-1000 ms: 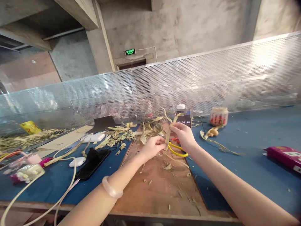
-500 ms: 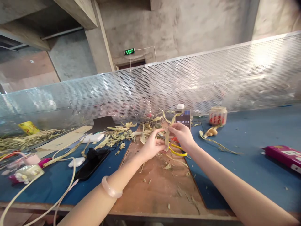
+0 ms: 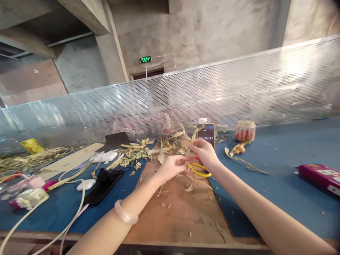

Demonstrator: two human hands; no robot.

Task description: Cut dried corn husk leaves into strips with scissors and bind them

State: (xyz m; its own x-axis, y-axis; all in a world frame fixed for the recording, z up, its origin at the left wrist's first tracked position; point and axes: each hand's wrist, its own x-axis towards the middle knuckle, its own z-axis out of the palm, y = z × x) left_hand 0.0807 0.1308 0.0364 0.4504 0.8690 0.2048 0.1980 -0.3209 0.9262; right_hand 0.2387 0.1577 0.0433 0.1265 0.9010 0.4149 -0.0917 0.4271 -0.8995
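A pale dried leaf strip (image 3: 187,164) hangs between my two hands above the brown board (image 3: 175,219). My left hand (image 3: 172,167) pinches its lower part between thumb and fingers. Higher up, my right hand (image 3: 203,151) is closed on the top of the same strip. Yellow-handled scissors (image 3: 200,171) lie on the board just beneath my right hand. Behind my hands is a heap of dried leaves (image 3: 172,145). A phone showing a timer (image 3: 205,132) stands upright behind my right hand.
A black phone (image 3: 103,187), white cables and dried plant pieces (image 3: 135,154) lie on the left. To the right are a jar (image 3: 245,131), a small dried bulb (image 3: 238,149) and a magenta packet (image 3: 320,177). A perforated metal screen (image 3: 225,85) runs behind the table.
My left hand's fingers have closed further and sit slightly lower on the strip. My right hand has barely moved.
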